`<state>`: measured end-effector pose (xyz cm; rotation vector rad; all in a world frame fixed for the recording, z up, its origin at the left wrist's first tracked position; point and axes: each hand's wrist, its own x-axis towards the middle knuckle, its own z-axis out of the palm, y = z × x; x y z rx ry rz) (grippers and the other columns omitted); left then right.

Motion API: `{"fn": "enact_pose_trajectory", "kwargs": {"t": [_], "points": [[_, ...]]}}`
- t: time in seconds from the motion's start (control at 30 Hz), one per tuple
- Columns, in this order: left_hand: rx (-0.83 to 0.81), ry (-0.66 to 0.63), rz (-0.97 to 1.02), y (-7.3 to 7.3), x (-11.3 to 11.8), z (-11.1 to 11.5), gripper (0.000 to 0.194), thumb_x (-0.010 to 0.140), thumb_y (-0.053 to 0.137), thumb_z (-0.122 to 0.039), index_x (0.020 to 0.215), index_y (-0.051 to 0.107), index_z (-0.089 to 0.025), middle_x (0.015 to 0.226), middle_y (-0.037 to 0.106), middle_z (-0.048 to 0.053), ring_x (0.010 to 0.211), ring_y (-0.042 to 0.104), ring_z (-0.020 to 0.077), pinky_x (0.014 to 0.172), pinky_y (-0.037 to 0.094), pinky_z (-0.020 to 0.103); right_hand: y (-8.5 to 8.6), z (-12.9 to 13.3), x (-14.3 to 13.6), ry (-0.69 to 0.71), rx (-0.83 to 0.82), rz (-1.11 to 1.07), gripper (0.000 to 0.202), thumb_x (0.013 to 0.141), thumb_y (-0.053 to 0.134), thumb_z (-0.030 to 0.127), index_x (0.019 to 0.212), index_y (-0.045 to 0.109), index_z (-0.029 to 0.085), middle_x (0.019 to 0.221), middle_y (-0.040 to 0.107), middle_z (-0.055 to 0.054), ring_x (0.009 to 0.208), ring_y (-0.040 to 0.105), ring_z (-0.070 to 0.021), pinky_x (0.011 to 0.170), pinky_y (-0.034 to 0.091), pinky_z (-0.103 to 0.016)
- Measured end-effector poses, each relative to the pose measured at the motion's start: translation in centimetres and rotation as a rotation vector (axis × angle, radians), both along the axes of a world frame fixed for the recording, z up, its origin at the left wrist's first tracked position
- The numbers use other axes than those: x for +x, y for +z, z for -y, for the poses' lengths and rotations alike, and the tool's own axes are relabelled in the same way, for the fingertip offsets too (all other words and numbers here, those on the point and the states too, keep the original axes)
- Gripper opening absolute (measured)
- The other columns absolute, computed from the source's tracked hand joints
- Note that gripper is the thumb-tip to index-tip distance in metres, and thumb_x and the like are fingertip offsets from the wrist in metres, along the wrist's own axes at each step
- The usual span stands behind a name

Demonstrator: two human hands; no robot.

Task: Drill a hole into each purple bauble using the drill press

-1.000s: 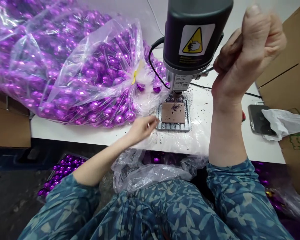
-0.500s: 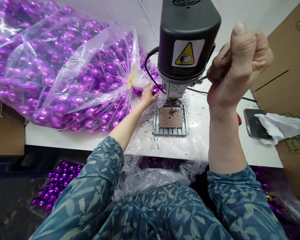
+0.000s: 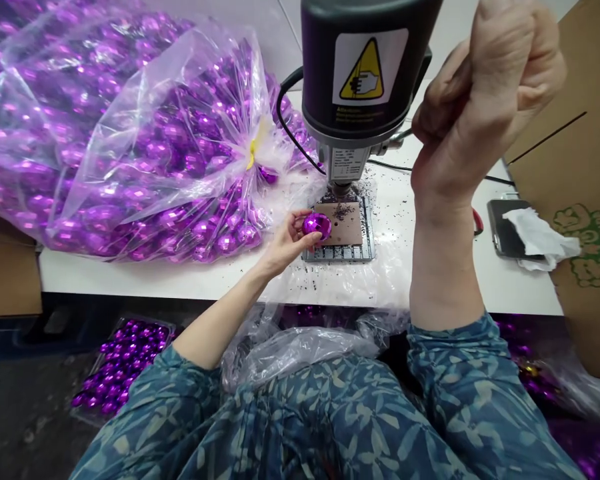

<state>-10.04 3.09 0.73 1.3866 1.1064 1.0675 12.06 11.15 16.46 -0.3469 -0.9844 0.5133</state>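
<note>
My left hand (image 3: 289, 245) holds a shiny purple faceted ball (image 3: 317, 227) between thumb and fingers, over the left part of a square brown plate (image 3: 347, 230) with a small hole. That plate lies on a slotted metal base (image 3: 350, 253), below the head of a black drill press (image 3: 365, 73) with a yellow warning label. Raised at the machine's right side, my right hand (image 3: 485, 100) is closed in a fist; what its fingers grip is hidden.
A large clear bag of purple balls (image 3: 145, 140), tied in yellow, fills the left of the white table (image 3: 130, 277). A phone (image 3: 507, 227) under white tissue (image 3: 543, 233) lies right, beside a cardboard box (image 3: 585, 280). A tray of purple balls (image 3: 120, 363) sits below left.
My left hand has come down and right from beside the bag's knot to the plate, bringing the purple ball. My right hand stays closed at the machine's side. The view has shifted slightly.
</note>
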Motion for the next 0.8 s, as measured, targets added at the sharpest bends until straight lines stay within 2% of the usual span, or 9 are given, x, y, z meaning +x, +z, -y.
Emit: {"fn": "enact_pose_trajectory", "kwargs": {"t": [0.1, 0.3, 0.47, 0.63, 0.8], "points": [[-0.025, 0.069, -0.084, -1.9, 0.9, -1.3, 0.06, 0.086, 0.091, -0.06, 0.13, 0.069, -0.025, 0.128, 0.08, 0.013, 0.105, 0.078, 0.0234, 0.088, 0.068, 0.038, 0.0, -0.2, -0.1, -0.016, 0.011, -0.017, 0.068, 0.065, 0.062, 0.082, 0.065, 0.028, 0.023, 0.047, 0.024, 0.01, 0.038, 0.022, -0.0006, 0.042, 0.009, -0.026], [-0.005, 0.068, -0.147, -3.3, 1.3, -4.0, 0.059, 0.093, 0.083, -0.053, 0.142, 0.071, -0.021, 0.129, 0.082, 0.012, 0.108, 0.078, 0.0232, 0.098, 0.065, 0.039, -0.3, -0.5, -0.2, -0.046, 0.023, 0.004, 0.066, 0.07, 0.06, 0.08, 0.063, 0.032, 0.021, 0.049, 0.023, 0.009, 0.038, 0.025, 0.0002, 0.041, 0.011, -0.024], [0.118, 0.113, -0.317, -3.2, 2.0, -4.4, 0.056, 0.097, 0.08, -0.045, 0.146, 0.069, -0.021, 0.136, 0.079, 0.015, 0.115, 0.077, 0.0256, 0.098, 0.065, 0.04, -0.5, -0.9, -0.1, -0.103, 0.017, 0.027, 0.066, 0.073, 0.054, 0.083, 0.065, 0.037, 0.02, 0.051, 0.019, 0.009, 0.039, 0.024, 0.0007, 0.041, 0.012, -0.024], [0.195, 0.122, -0.482, -2.4, 3.4, -4.2, 0.058, 0.088, 0.09, -0.038, 0.142, 0.072, -0.022, 0.132, 0.075, 0.011, 0.11, 0.075, 0.0259, 0.097, 0.064, 0.041, -0.6, -1.1, -0.1, -0.109, 0.027, 0.035, 0.066, 0.073, 0.053, 0.083, 0.065, 0.035, 0.021, 0.05, 0.018, 0.009, 0.038, 0.022, 0.0001, 0.041, 0.012, -0.026], [0.272, 0.193, -0.548, -2.4, 4.7, -4.0, 0.057, 0.079, 0.099, -0.034, 0.129, 0.076, -0.023, 0.122, 0.078, 0.01, 0.123, 0.07, 0.0312, 0.11, 0.059, 0.049, -0.6, -0.9, -0.1, -0.085, 0.043, 0.011, 0.065, 0.073, 0.058, 0.082, 0.065, 0.038, 0.021, 0.05, 0.019, 0.009, 0.038, 0.025, -0.0016, 0.042, 0.012, -0.026]]}}
